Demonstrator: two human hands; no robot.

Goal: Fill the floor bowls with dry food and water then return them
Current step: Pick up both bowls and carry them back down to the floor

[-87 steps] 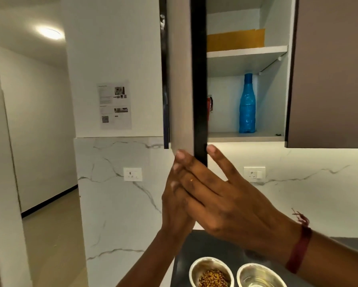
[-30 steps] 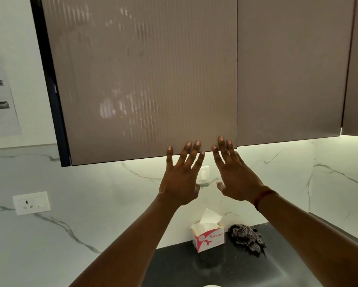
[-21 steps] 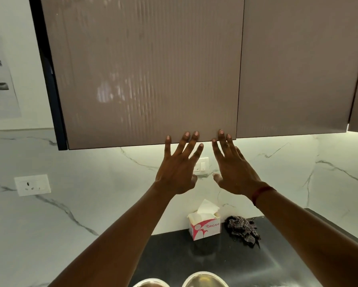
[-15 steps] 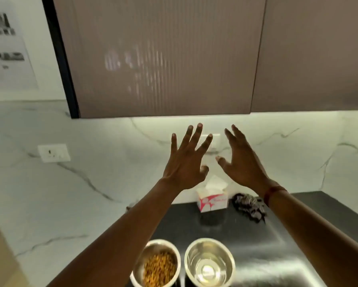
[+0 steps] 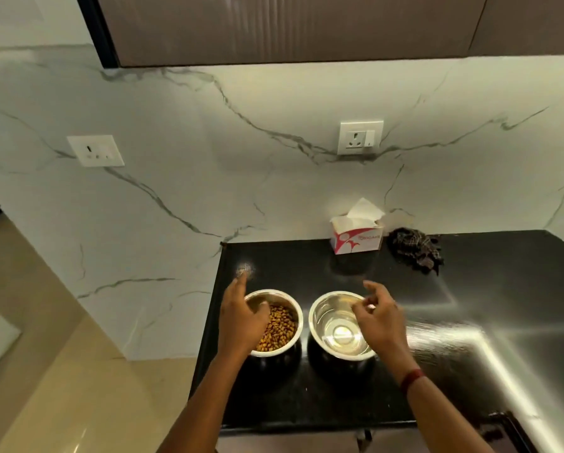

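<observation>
Two steel bowls stand side by side on the black counter (image 5: 470,305). The left bowl (image 5: 282,323) holds brown dry food, and the right bowl (image 5: 334,333) holds clear water. My left hand (image 5: 241,318) hovers over the left rim of the food bowl with loosely bent fingers and hides part of that rim. Over the right rim of the water bowl is my right hand (image 5: 380,322), fingers loosely curled and holding nothing. Whether either hand touches its bowl is unclear.
A tissue box (image 5: 355,238) and a dark checked cloth (image 5: 414,248) lie at the back of the counter by the marble wall. The shut wall cabinet (image 5: 290,27) hangs overhead. The counter's left edge drops to beige floor (image 5: 45,354).
Both hands pushed the cabinet door shut, then came down from it to just over the two bowls. The view tilted down from the cabinet to the counter.
</observation>
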